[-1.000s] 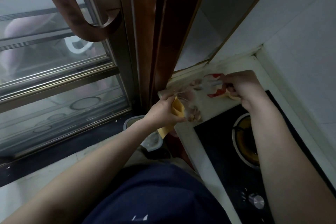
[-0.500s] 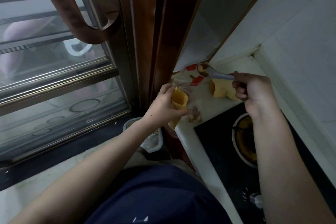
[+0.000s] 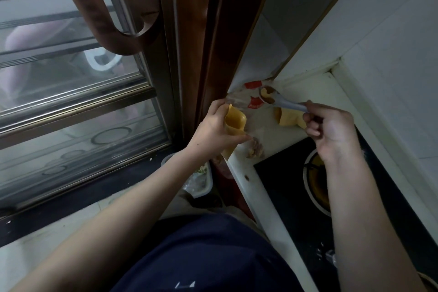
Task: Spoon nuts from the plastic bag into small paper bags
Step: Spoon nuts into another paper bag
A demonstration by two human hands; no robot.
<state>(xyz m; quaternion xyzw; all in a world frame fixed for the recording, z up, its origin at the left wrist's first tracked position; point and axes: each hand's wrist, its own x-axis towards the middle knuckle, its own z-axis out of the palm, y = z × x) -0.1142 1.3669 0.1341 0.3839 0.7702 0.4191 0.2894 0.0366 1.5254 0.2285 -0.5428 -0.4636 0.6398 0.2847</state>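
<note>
My left hand (image 3: 214, 131) grips a small yellow paper bag (image 3: 234, 123) with its mouth open, at the left edge of the white counter (image 3: 253, 180). My right hand (image 3: 331, 129) holds the handle of a pale spoon (image 3: 279, 102), whose bowl carries a few brown nuts above the clear plastic bag with red print (image 3: 251, 98) lying at the back corner. A second yellow paper bag (image 3: 288, 117) lies on the counter just under the spoon handle. A small heap of nuts (image 3: 256, 149) shows through clear plastic near my left fingertips.
A black gas hob (image 3: 284, 185) with a round burner (image 3: 316, 187) fills the counter to the right. A brown door frame and glass sliding door stand close on the left. A white container (image 3: 201, 182) sits on the floor below the counter edge.
My right hand pulled back out of the plastic bag, lifting the spoon loaded with nuts. My left hand raised the paper bag slightly, its mouth now open.
</note>
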